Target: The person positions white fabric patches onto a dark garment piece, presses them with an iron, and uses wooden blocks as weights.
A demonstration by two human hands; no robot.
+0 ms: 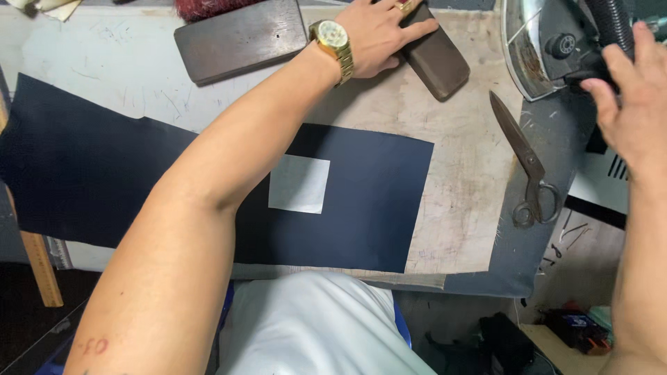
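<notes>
1. Dark wood is what the left hand (379, 35) rests on at the top centre of the frame: a long, rounded block (434, 59) lying at a slant on the worn, stained table cover (462, 187).
2. The left hand is laid flat on the upper end of that block, palm down, with the fingers stretched out and held close together; nothing is pinched or gripped by it. A gold wristwatch (332, 40) is worn on that wrist.
3. A second, wider dark wooden block (240, 38) is seen just left of the wrist, apart from the hand.
4. The right hand (629, 104) is seen at the upper right edge, loosely curled with the fingertips touching the black handle of an iron (556, 45). Whether the handle is fully grasped cannot be told, since part of the hand is cut off by the frame edge.
5. The iron is stood in the upper right corner with its metal soleplate turned toward the middle of the table.
6. A pair of dark metal scissors (524, 170) is laid closed at the right of the table, below the iron and well apart from both hands.
7. A navy cloth (368, 201) is spread across the centre and left of the frame, partly hidden by the left forearm, with a small white square patch (299, 184) laid on it.
</notes>
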